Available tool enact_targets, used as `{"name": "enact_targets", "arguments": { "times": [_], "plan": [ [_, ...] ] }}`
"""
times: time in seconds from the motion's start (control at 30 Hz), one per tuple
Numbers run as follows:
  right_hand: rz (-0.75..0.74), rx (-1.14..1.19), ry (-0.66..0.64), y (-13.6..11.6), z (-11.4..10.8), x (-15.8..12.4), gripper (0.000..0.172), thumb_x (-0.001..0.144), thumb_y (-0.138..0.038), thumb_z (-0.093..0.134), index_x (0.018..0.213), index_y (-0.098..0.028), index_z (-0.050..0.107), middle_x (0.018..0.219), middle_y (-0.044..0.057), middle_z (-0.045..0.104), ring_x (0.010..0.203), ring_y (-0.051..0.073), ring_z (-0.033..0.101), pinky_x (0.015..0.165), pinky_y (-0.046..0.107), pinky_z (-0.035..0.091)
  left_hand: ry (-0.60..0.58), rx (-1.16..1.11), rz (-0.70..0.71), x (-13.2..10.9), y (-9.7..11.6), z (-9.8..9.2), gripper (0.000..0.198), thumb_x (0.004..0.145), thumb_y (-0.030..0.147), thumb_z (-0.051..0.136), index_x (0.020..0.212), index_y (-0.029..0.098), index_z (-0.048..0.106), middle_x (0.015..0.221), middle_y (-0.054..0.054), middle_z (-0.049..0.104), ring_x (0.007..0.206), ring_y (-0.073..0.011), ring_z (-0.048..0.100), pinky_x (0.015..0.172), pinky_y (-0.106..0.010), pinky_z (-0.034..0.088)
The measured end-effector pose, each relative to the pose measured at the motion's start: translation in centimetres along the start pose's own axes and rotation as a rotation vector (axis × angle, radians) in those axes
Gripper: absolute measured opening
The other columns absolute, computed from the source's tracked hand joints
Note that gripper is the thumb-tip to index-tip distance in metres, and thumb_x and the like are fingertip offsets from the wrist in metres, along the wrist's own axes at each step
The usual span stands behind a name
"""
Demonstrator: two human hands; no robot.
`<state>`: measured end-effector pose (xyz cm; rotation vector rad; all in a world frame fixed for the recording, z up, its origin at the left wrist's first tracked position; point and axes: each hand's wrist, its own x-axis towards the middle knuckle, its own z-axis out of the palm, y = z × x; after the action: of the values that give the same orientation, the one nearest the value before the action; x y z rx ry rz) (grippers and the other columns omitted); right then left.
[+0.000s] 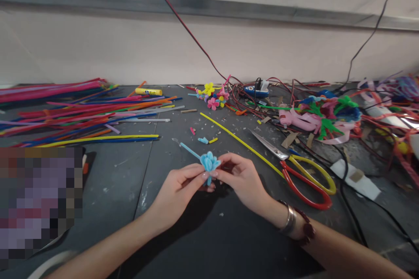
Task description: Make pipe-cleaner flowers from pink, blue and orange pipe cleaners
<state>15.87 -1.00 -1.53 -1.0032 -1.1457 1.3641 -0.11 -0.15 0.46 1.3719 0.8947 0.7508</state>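
Observation:
A light blue pipe-cleaner flower [209, 162] with a thin blue stem reaching up-left sits between my two hands over the dark table [203, 235]. My left hand [181, 189] pinches the flower from the left with thumb and fingers closed. From the right, my right hand [244, 178] grips the same flower with its fingers curled; a bracelet is on that wrist.
A pile of coloured pipe cleaners [78, 111] lies at the left. Red-and-yellow scissors [303, 176] and a long yellow pipe cleaner [238, 141] lie right of my hands. Finished small flowers [214, 93], a glue stick [149, 91], cables and craft scraps [327, 115] crowd the back right.

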Motion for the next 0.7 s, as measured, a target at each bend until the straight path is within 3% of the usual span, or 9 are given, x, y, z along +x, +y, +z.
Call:
{"name": "enact_targets", "arguments": {
  "times": [0.17,0.3,0.47,0.7],
  "plan": [
    [0.023,-0.022,-0.020,-0.1,0.0,-0.1,0.021,0.066,-0.027,0.071,0.082,-0.020,0.059,0.071,-0.002,0.058,0.062,0.010,0.055,0.057,0.022,0.047,-0.003,0.151,0.116,-0.2,0.3,-0.1,0.021,0.084,0.022,0.048,0.085,0.020,0.069,0.083,-0.003,0.064,0.075,-0.0151,0.057,0.069,-0.023,0.049],
    [-0.036,-0.100,-0.082,-0.7,0.0,-0.1,0.012,0.070,-0.029,0.067,0.076,-0.019,0.065,0.078,0.000,0.053,0.065,0.011,0.054,0.059,0.023,0.049,-0.027,0.231,0.167,-0.1,0.6,-0.2,0.023,0.084,0.020,0.047,0.076,0.020,0.068,0.074,-0.002,0.061,0.073,-0.0148,0.055,0.070,-0.022,0.044],
    [-0.045,-0.114,-0.120,-1.1,-0.2,-0.1,0.008,0.071,-0.027,0.066,0.075,-0.020,0.068,0.082,0.002,0.051,0.073,0.012,0.054,0.066,0.026,0.048,-0.077,0.215,0.136,-0.1,0.6,-0.3,0.021,0.084,0.020,0.048,0.085,0.021,0.069,0.079,-0.002,0.061,0.076,-0.0150,0.055,0.071,-0.023,0.042],
    [0.002,-0.002,-0.216,-1.2,-0.7,0.1,0.008,0.065,-0.024,0.071,0.071,-0.020,0.068,0.086,0.000,0.050,0.062,0.009,0.054,0.058,0.025,0.049,-0.200,0.106,0.077,-0.2,0.5,-0.9,0.024,0.085,0.021,0.047,0.078,0.017,0.069,0.081,-0.005,0.064,0.080,-0.0172,0.058,0.076,-0.026,0.043]
  ]
}}
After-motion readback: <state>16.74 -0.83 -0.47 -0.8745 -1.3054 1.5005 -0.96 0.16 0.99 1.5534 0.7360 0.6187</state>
